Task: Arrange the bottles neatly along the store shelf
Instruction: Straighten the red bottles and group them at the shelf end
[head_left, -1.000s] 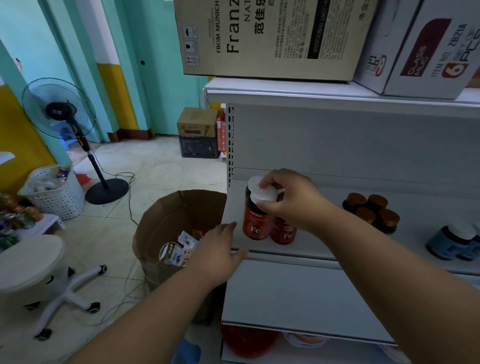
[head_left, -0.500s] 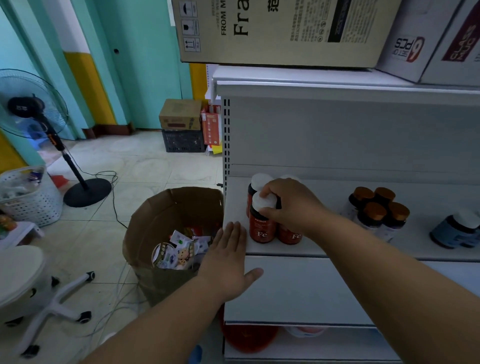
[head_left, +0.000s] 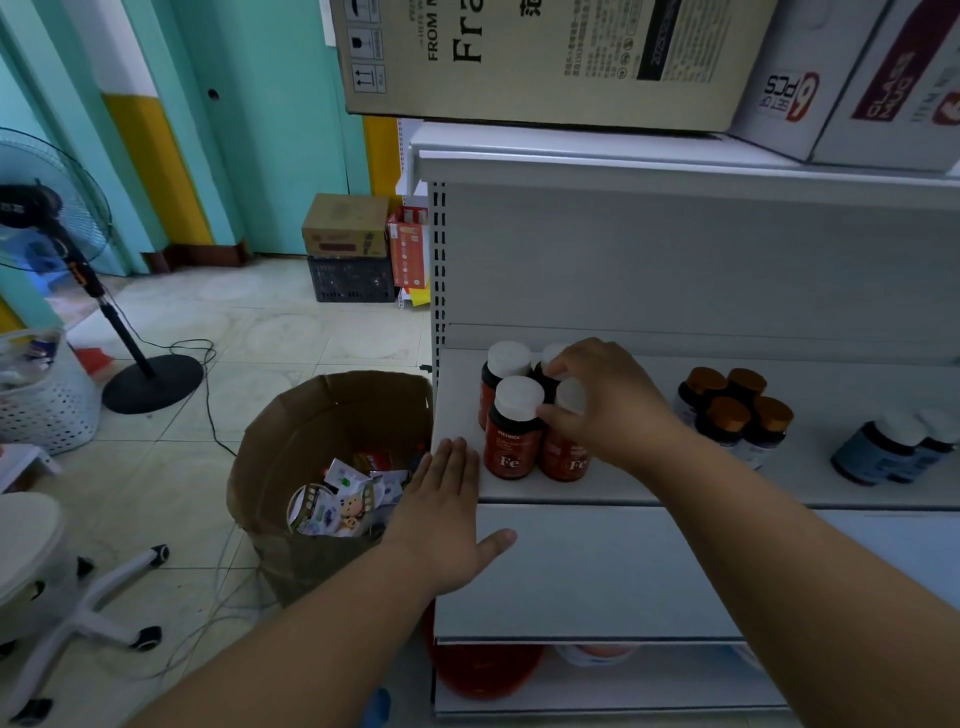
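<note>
Several red bottles with white caps stand in a tight square at the left end of the white shelf (head_left: 727, 493). The front-left red bottle (head_left: 511, 441) is uncovered, with another (head_left: 506, 364) behind it. My right hand (head_left: 608, 400) covers the two on the right, its thumb and curled fingers around the front-right bottle's cap (head_left: 571, 397). My left hand (head_left: 447, 514) lies flat with straight fingers on the shelf's front left corner, holding nothing.
Brown-capped bottles (head_left: 737, 410) and blue bottles (head_left: 893, 447) stand further right on the shelf. A cardboard box (head_left: 322, 415) of packets sits on the floor by the shelf's left end. Large cartons (head_left: 545, 62) fill the top shelf. A fan (head_left: 150, 379), basket (head_left: 47, 410) and stool (head_left: 31, 545) are left.
My right hand lowered a red bottle onto the shelf at the front left, let it go and shifted onto the right-hand caps. My left hand flattened on the shelf edge.
</note>
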